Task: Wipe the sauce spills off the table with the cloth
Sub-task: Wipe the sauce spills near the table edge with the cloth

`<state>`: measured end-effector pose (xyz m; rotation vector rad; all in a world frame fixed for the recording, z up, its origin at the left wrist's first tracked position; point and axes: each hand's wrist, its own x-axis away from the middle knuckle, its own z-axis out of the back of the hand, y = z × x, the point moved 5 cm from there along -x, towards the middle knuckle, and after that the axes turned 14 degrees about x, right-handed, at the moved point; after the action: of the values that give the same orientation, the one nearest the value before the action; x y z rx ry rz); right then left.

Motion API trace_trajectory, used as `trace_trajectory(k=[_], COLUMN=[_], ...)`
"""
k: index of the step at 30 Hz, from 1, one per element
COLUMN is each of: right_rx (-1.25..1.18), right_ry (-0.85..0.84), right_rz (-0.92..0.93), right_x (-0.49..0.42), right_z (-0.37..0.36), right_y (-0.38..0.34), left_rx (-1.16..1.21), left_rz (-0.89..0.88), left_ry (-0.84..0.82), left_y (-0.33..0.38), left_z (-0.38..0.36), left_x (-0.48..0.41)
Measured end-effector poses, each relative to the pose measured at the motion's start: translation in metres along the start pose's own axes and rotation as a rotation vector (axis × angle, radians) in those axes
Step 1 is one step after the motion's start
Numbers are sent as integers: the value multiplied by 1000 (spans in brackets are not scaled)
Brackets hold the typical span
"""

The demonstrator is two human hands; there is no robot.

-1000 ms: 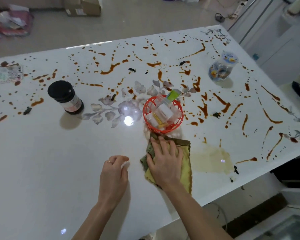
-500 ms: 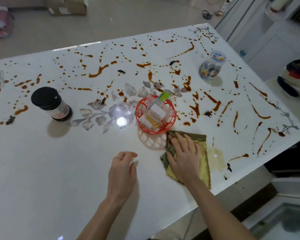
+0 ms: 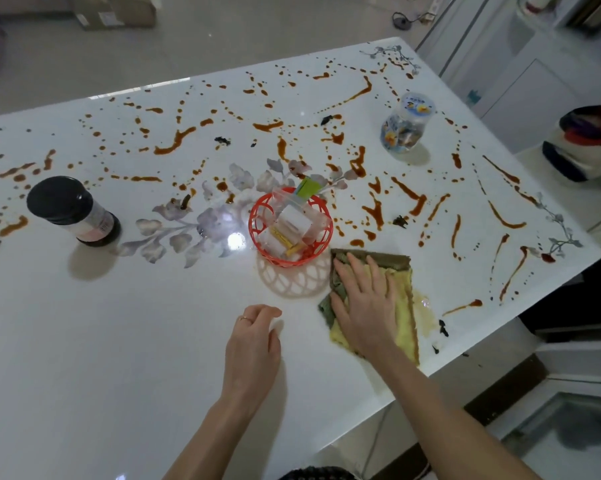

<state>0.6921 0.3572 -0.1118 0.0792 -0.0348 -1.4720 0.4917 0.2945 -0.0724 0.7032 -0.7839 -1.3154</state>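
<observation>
The cloth [image 3: 404, 306] is pressed flat on the bench [image 3: 119, 341] at its near edge, just beside the red basket [image 3: 257, 233], under the right grip [image 3: 364, 299], whose fingers are spread straight. The left grip [image 3: 254, 344] is rested loosely curled, holding nothing. The nearest sauce streak [image 3: 463, 307] lies rightward of the cloth, across its long axis, so the right grip is judged nearer.

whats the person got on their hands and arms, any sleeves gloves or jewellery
No sleeves, gloves or watch show; both arms are bare as far as the frame reaches. The left hand wears a thin ring on one of its fingers. The right hand shows nothing worn.
</observation>
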Motion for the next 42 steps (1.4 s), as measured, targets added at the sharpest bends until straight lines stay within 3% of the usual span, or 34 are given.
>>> trace_trajectory(k=[3, 6, 9, 12, 15, 17, 19, 25, 27, 31, 33, 36, 39, 42], right_rx=[0, 13, 48, 27, -16, -11, 12, -23, -41, 13, 28, 14, -18, -49], right_ry=[23, 43, 25, 16, 41, 46, 54, 30, 70, 94, 84, 54, 47, 71], right_rz=[262, 537, 370, 242, 439, 662, 766, 401, 437, 764, 711, 443, 261, 404], right_x=[45, 46, 11, 19, 60, 75, 67, 36, 58, 69, 45, 12, 24, 57], right_z=[1, -3, -5, 0, 1, -1, -7, -5, -5, -10, -15, -15, -13, -11], right_y=[-11, 22, 58, 49, 33, 47, 69, 89, 82, 110, 134, 160, 142, 119], left_rx=[-7, -13, -13, -13, -16, -22, -31, -46, -52, -106, -143, -207, -272, -353], left_rz=[22, 43, 61, 82, 87, 89, 89, 107, 94, 96, 95, 115, 142, 156], left_ry=[21, 72, 125, 155, 169, 181, 193, 232, 233, 226, 217, 159, 109, 77], left_y=[4, 10, 20, 28, 35, 40, 43, 53, 59, 61, 60, 60, 58, 61], left_z=[-7, -12, -18, -32, -46, -55, -60, -77, -83, -88, -86, -85, -89, -93], left_x=[1, 6, 12, 16, 17, 16, 15, 13, 10, 5, 5, 6, 5, 3])
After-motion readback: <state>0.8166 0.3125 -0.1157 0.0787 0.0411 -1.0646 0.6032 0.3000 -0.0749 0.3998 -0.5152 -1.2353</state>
